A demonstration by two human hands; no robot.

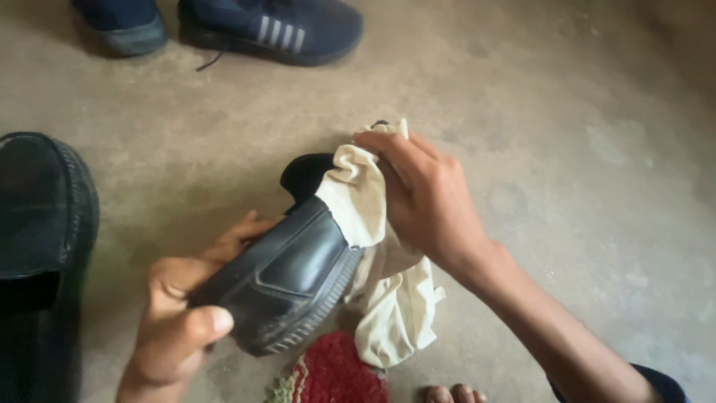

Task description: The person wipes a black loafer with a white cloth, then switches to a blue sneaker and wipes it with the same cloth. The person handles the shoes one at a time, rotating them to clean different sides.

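Observation:
A small black leather shoe [291, 280] with a ribbed sole is held above the floor, toe toward me. My left hand [175, 325] grips its toe end, thumb on top and fingers underneath. My right hand [425, 198] presses a cream cloth [377, 246] against the shoe's heel part, fingers spread over the fabric. The rest of the cloth hangs down below the shoe. The heel end of the shoe is mostly hidden by the cloth.
A second black shoe [41, 246] lies at the left edge on the concrete floor [582, 134]. Two dark blue sneakers [272, 26] sit at the top. A red woven mat [335, 373] and some toes [455, 393] show at the bottom.

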